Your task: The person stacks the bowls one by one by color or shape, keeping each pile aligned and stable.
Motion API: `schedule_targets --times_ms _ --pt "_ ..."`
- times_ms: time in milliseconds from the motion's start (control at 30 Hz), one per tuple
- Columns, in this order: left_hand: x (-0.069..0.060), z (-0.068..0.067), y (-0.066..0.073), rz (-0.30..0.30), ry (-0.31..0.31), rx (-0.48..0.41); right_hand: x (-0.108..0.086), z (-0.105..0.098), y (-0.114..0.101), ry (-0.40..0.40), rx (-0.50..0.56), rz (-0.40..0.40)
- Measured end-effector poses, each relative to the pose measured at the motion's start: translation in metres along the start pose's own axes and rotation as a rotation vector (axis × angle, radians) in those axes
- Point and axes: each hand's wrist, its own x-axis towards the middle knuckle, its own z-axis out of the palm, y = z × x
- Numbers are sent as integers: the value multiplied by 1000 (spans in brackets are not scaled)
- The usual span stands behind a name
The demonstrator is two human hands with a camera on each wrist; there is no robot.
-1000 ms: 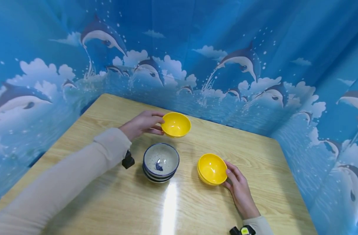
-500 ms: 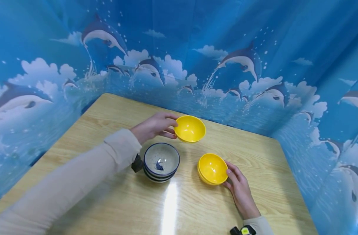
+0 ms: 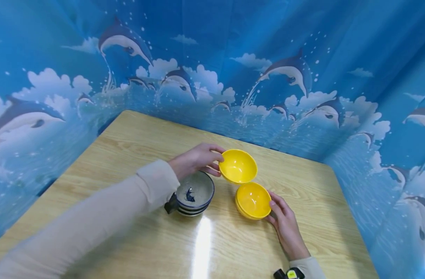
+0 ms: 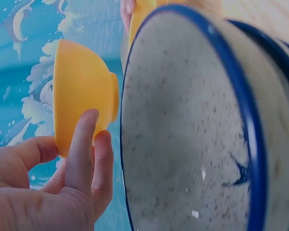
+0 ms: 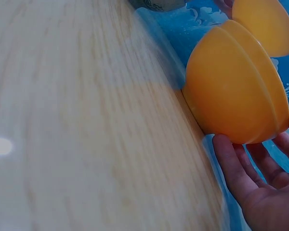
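Note:
A yellow bowl [image 3: 238, 166] is held off the table by my left hand [image 3: 198, 158], thumb and fingers pinching its left side. In the left wrist view that bowl [image 4: 82, 91] appears side-on, its foot toward the right. Just below and to its right stands a stack of two nested yellow bowls [image 3: 253, 201]. My right hand [image 3: 285, 228] grips the right side of this stack, thumb at the rim and fingers lower on the wall. Under my left forearm sits a stack of speckled grey bowls [image 3: 195, 190] with blue rims, partly hidden by the wrist.
The wooden table [image 3: 156, 240] carries both stacks near its middle. A blue dolphin-print curtain [image 3: 212, 69] hangs behind its back edge and along the sides. The grey stack fills much of the left wrist view, close to that wrist.
My left hand has carried its yellow bowl rightward and nearer, from the back of the table to just above the yellow stack. The right hand has stayed in place on the stack.

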Motion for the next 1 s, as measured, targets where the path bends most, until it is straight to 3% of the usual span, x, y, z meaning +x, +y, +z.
schedule_targets --times_ms 233,767,1000 --pt "2 16 -3 -19 -33 4 -2 -2 1 6 -6 -4" --pt "11 39 -9 9 -84 2 -1 -3 1 -8 -21 7" --pt "14 52 -10 -23 -59 30 -2 -2 1 1 -15 18"
